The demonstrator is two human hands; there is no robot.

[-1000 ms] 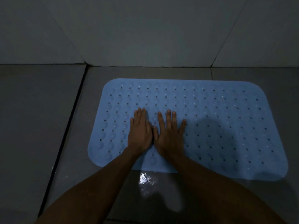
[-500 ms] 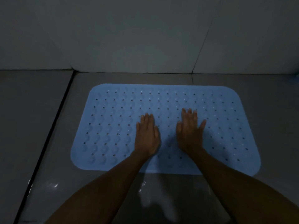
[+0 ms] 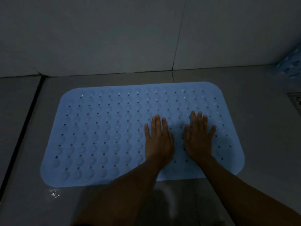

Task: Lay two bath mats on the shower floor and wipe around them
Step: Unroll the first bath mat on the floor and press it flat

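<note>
A light blue bath mat (image 3: 105, 136) with rows of small holes and bumps lies flat on the grey tiled shower floor. My left hand (image 3: 158, 141) presses flat on the mat, right of its middle, fingers straight. My right hand (image 3: 199, 137) presses flat beside it, nearer the mat's right end, fingers straight and thumb spread. A corner of a second blue mat (image 3: 291, 66) shows at the far right edge, against the wall.
The grey tiled wall (image 3: 114, 38) rises just behind the mat. A metal floor drain (image 3: 295, 101) sits at the right edge. A dark grout line (image 3: 24, 128) runs down the floor left of the mat. Wet glints (image 3: 54, 194) lie near the mat's front left corner.
Both hands have slid rightward across the mat, from its left-middle to its right part, and spread apart. The view has shifted right, bringing the drain and second mat into sight.
</note>
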